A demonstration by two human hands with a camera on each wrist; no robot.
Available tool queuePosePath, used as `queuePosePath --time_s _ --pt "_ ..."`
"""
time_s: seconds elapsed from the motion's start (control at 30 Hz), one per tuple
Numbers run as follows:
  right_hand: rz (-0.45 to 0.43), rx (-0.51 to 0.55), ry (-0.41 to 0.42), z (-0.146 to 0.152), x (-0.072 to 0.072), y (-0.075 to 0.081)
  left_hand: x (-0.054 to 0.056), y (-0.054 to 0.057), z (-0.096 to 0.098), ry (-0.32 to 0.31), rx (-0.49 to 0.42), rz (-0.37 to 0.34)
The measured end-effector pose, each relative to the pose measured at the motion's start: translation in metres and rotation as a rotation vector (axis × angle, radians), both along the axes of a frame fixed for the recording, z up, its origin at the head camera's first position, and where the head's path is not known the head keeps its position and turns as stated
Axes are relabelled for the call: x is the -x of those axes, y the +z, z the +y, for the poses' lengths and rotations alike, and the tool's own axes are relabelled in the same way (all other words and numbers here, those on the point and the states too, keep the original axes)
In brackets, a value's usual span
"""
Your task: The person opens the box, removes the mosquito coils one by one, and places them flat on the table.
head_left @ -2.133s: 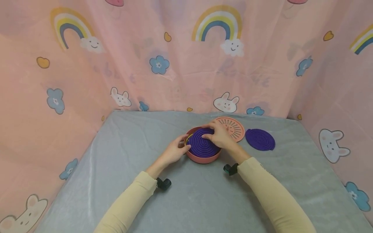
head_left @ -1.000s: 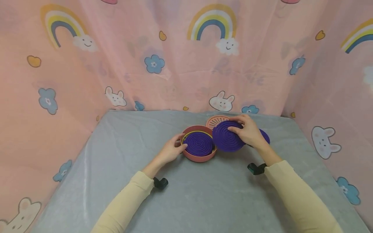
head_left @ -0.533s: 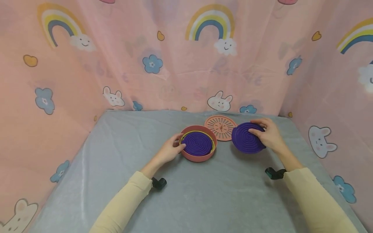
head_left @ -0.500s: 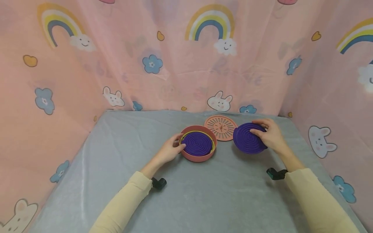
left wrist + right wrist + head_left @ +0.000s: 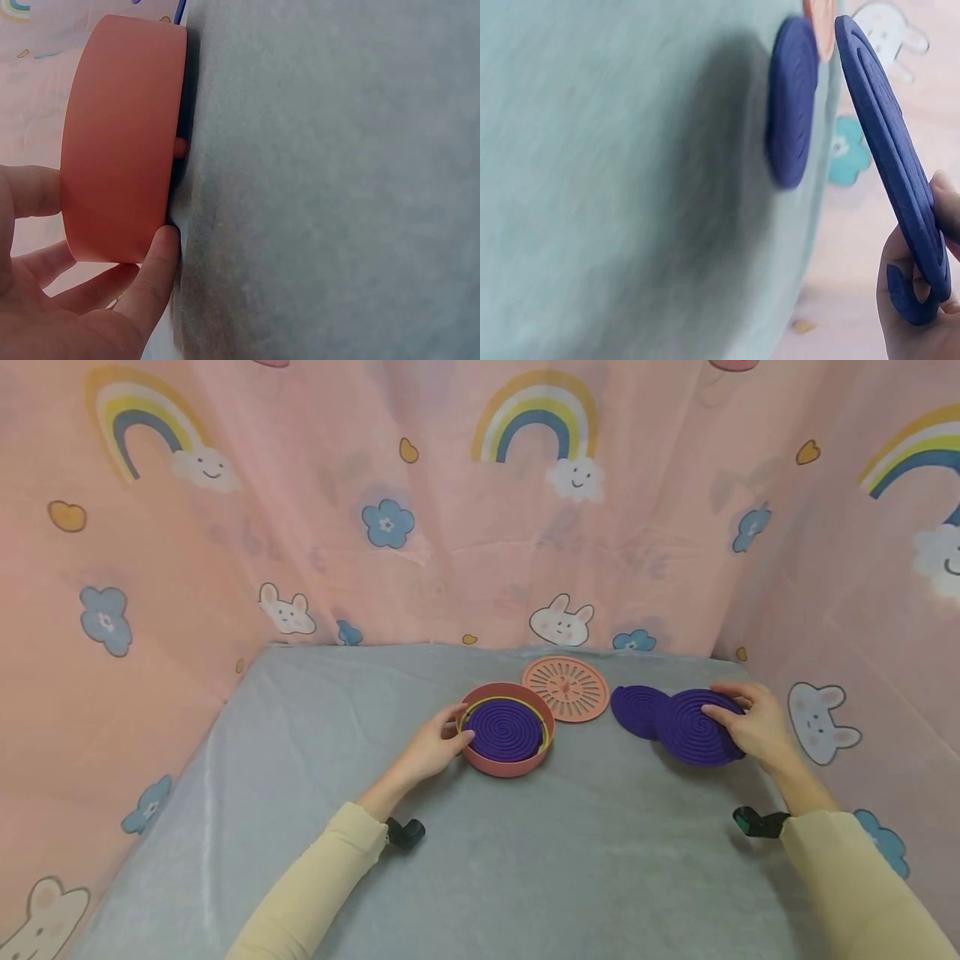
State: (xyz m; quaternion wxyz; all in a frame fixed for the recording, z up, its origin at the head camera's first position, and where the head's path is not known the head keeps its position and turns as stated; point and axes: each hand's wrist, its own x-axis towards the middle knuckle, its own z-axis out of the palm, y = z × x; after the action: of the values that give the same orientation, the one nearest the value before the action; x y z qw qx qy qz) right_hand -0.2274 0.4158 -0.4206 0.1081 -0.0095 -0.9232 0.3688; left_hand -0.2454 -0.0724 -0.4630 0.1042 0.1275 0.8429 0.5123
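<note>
A round pink mosquito coil box point(image 5: 506, 769) stands uncovered on the table, with a purple mosquito coil point(image 5: 501, 729) and a thin yellow ring lying in it. My left hand point(image 5: 429, 750) holds the box at its left side; the left wrist view shows thumb and fingers against the outer wall point(image 5: 124, 142). With thumb and fingers, my right hand point(image 5: 761, 727) pinches a second purple coil point(image 5: 693, 731) by its right edge, raised and tilted above the table. In the right wrist view, a loose end of this coil point(image 5: 909, 296) curls away. Another coil point(image 5: 633, 712) lies flat behind it, partly covered in the head view.
A slotted pink lid point(image 5: 551, 687) lies behind the box, to its right. Grey cloth point(image 5: 570, 860) covers the table. Pink patterned curtains point(image 5: 450, 568) hang around the back and both sides. Each wrist wears a small black camera point(image 5: 759, 823).
My right hand has lifted the coil out of the box and carried it rightward, past the lid and partly past the flat coil. My left hand has stayed at the box.
</note>
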Motion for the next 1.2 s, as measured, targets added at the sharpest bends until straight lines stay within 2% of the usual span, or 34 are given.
queuePosePath --time_s 0.3,0.53,0.67,0.97,1.2 --pt "-0.050 -0.102 -0.044 0.036 -0.011 -0.021 0.000 0.000 0.000 0.008 0.001 -0.004" --pt "-0.067 -0.140 -0.078 0.048 -0.014 -0.036 -0.001 0.001 0.000 0.003 0.001 -0.016" --pt "-0.089 -0.178 -0.071 0.051 -0.013 -0.041 -0.001 0.001 0.001 0.007 0.002 -0.014" --pt "-0.122 -0.203 -0.024 0.052 -0.011 -0.043 -0.001 0.000 0.001 0.018 0.011 -0.012" --pt "-0.135 -0.218 0.004 0.046 -0.008 -0.033 -0.001 0.000 0.000 0.016 0.009 -0.010"
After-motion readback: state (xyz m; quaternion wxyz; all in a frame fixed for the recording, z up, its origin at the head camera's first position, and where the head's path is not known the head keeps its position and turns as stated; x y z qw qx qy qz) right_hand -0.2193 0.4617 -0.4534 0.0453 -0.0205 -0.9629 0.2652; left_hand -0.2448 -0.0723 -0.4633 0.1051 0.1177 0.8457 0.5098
